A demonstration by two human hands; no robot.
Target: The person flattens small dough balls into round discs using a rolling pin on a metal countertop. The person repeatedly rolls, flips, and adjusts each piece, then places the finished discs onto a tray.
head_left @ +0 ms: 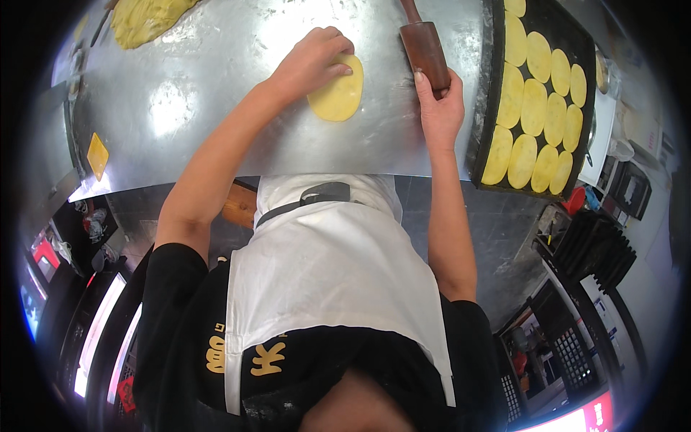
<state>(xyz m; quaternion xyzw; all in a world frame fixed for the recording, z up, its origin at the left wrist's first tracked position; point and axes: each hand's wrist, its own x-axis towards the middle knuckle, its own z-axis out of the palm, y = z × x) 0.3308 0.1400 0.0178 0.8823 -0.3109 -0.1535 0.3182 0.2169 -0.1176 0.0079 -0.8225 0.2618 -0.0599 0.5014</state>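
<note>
A flat yellow oval of dough [337, 99] lies on the metal worktable, in front of me. My left hand [314, 63] is closed at its far edge, the thumb on top and the other fingers curled beyond it; their tips are partly hidden. To the right, my right hand [440, 109] grips the near end of a dark brown wooden rolling pin [425, 52]. The pin tilts away from me, with its thin far handle pointing to the top of the view.
A large lump of yellow dough [147, 20] rests at the far left. On the right, a black tray [484, 129] carries several dough ovals in rows. A yellow diamond-shaped piece [98, 156] is near the table's left edge. The steel tabletop [237, 137] ends close to my apron.
</note>
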